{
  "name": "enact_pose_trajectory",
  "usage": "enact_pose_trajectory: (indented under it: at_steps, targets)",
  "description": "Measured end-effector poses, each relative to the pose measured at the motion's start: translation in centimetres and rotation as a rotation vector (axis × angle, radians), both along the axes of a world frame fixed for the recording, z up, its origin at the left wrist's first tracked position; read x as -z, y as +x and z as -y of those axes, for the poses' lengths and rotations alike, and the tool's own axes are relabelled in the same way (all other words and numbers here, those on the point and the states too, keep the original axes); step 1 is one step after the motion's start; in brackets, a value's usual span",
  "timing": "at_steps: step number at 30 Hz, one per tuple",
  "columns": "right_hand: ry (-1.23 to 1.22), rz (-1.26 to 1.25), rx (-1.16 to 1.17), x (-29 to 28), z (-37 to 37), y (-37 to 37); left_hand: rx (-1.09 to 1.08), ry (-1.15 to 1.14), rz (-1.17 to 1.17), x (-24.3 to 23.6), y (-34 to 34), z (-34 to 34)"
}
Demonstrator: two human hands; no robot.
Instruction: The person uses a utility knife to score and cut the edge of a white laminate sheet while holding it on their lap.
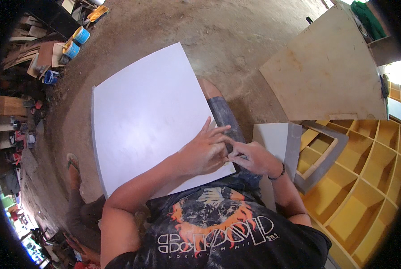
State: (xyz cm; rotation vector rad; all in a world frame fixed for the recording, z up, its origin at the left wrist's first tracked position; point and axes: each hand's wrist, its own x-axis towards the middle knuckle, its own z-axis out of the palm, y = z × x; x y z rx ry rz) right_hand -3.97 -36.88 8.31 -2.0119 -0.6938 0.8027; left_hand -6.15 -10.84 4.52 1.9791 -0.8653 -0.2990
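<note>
A large, flat, smooth white board with a thin grey edge (pixel 142 112) is laid across the lap. The bare left hand (pixel 208 151) is held over the near right corner of the board, with some fingers spread wide and the others bent toward the right hand. The bare right hand (pixel 253 157), with a dark beaded band (pixel 282 173) worn on its wrist, is held just past the board's right edge, its fingers bent in. The fingertips of the two hands are brought together, but it cannot be told if anything small is pinched there. Dusty, dark blue cloth shorts (pixel 225 114) are seen by that edge, and a black shirt with an orange picture (pixel 294 244) is worn. On the right, a wooden frame split into yellow boxes (pixel 337 195) is seen near a big, pale wooden sheet (pixel 321 71). Far to the left, light blue buckets (pixel 81 36) are set on the brown dirt floor (pixel 160 22).
</note>
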Motion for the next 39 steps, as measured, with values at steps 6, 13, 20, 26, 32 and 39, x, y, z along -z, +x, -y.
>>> enact_pose_trajectory:
  at_steps: [6,13,20,26,32,39]
  targets:
    - [0.057,0.060,0.061,0.4,0.4,0.3,0.019,0.006,-0.008,0.8,0.6,0.5]
    - [0.013,0.076,0.131,0.7,0.0,0.8,-0.085,-0.033,0.075,0.8,1.8,0.7]
    - [0.072,-0.018,0.023,0.7,0.7,-0.3,0.011,0.002,-0.076,0.4,-0.1,0.6]
    - [0.043,-0.063,-0.057,0.6,1.1,-0.5,0.086,-0.051,-0.073,0.3,-0.5,0.5]
    - [0.000,-0.033,-0.003,0.1,0.9,-0.9,-0.010,-0.045,-0.004,0.2,0.0,1.0]
    - [0.027,0.011,0.095,0.4,-0.3,0.7,-0.127,-0.112,-0.022,1.6,1.2,0.4]
